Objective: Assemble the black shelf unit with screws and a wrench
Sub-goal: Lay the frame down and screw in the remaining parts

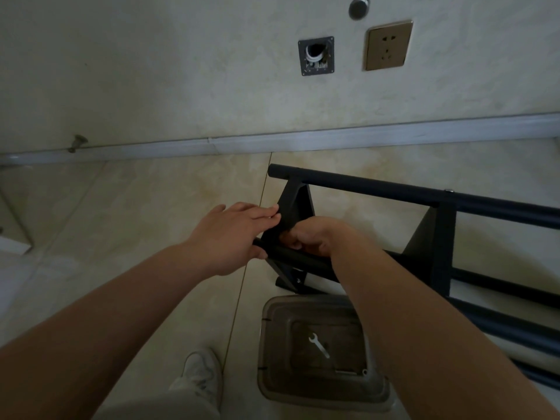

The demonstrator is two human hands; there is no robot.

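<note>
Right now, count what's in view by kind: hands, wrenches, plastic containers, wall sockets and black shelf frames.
Bare hands: 2 (left hand, right hand)
Small silver wrench: 1
Clear plastic container: 1
Gold wall socket: 1
Black metal shelf frame: 1
Total: 6

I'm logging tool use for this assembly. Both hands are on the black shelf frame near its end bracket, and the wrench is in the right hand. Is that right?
Not quite. The head view shows the wrench lying in the clear plastic container on the floor, not held. The rest stands: the left hand and right hand are both on the black shelf frame near its end bracket.
</note>
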